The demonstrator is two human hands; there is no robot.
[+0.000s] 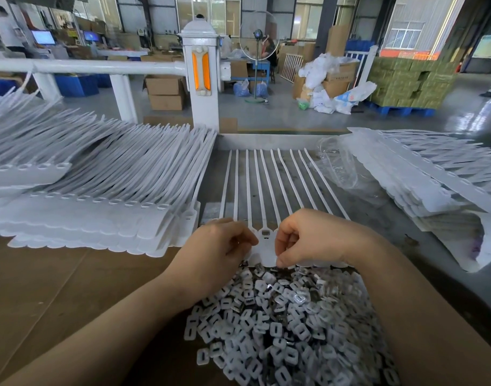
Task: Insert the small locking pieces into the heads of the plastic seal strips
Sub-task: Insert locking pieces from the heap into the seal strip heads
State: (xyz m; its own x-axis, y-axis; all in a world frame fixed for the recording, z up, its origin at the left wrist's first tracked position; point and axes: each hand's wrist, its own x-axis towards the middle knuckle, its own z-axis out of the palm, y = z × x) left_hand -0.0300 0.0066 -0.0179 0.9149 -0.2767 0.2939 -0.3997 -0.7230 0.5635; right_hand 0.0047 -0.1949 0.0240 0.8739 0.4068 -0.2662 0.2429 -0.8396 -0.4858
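Seal strips (269,185): one joined row of white plastic, thin tails fanned away across the table, flat rounded tags nearest the person. The head (265,234) of one strip shows in the gap between the two hands, with a small dark rectangular slot.

Left hand (216,246): fingers curled onto the row's left part, gripping it; what lies under the fingertips cannot be told.

Right hand (302,240): fingers curled, thumb and fingertips pinching the lower edge of a tag just right of the exposed head.

Locking pieces (280,324): loose heap directly below both hands (touching the tags' lower edge), small squarish translucent frames with slotted centres, some showing shiny metal.

Stacked strips (93,196): large matte white pile at left, on brown cardboard (43,288).

Bagged strips (433,176): at right, in crinkled clear plastic.
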